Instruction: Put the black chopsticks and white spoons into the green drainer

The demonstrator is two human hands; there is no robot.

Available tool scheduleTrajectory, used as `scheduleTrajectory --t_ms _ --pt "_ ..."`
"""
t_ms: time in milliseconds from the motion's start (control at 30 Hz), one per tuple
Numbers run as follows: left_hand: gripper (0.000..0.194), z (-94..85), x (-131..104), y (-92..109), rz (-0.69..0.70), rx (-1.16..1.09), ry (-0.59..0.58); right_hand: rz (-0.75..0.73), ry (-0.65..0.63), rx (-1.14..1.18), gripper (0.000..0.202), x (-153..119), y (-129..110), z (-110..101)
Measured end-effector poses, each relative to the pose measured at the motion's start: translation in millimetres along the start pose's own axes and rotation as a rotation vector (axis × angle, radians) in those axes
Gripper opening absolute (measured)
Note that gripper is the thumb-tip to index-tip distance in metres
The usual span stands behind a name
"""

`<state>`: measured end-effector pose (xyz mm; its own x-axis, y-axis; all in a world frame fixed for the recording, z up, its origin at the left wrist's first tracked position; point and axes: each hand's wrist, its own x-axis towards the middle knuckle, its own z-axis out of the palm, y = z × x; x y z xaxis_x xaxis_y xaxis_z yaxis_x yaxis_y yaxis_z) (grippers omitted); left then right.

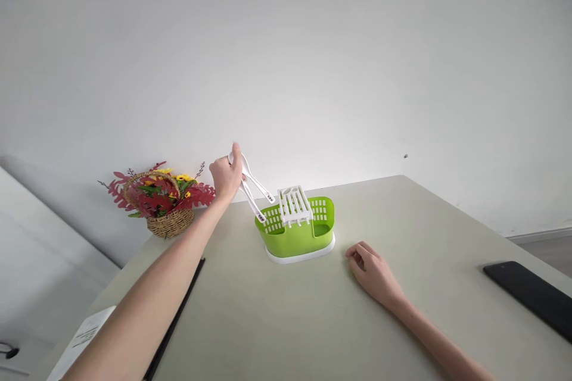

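Observation:
My left hand [226, 177] is raised to the left of the green basket, closed around two white spoons. One spoon [256, 182] slants down to the right with dark print near its handle end; the other spoon [251, 199] hangs lower, its end by the basket's left rim. The bowl ends are partly hidden by my fingers. On the table stands the green plastic basket [295, 244] with slotted walls and a white base. A white slatted rack [295, 205] sits across its middle. To the right of the basket, my right hand [372, 272] rests on the tabletop, fingers curled in, with nothing visible in it.
A wicker basket [170, 223] of red and yellow artificial flowers stands at the back left. A black phone [529, 294] lies at the right. Under my left forearm runs a thin black strip [176, 318], beside a white printed item [83, 339]. The wall [313, 71] borders the table's back.

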<state>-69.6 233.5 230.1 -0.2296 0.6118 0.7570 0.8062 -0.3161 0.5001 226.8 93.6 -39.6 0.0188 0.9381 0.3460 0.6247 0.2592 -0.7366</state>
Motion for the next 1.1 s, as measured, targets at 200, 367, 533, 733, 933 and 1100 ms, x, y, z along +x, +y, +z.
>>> scheduleTrajectory --t_ms 200,367,533,733,933,1100 --pt "0.07 -29.0 8.1 -20.4 -0.167 0.008 0.0 -0.001 0.006 -0.003 0.016 -1.4 1.8 1.3" --pt "0.069 -63.0 -2.0 -60.1 -0.311 0.065 -0.032 0.002 -0.002 -0.001 0.017 -3.7 1.8 1.6" --pt "0.072 -94.3 -43.3 -97.3 -0.347 0.212 -0.318 0.005 -0.003 -0.012 0.018 -5.4 -0.6 0.8" --pt "0.073 -102.1 -101.2 -134.6 -0.271 0.277 -0.601 0.016 0.0 -0.027 0.02 -6.4 0.7 2.5" --pt "0.071 -102.3 -130.5 -155.6 -0.246 0.325 -0.798 0.026 -0.008 -0.043 0.02 -8.0 1.4 2.4" --pt "0.069 -99.8 -148.3 -162.7 -0.189 0.356 -0.904 0.046 -0.029 -0.057 0.02 -8.6 1.3 1.8"
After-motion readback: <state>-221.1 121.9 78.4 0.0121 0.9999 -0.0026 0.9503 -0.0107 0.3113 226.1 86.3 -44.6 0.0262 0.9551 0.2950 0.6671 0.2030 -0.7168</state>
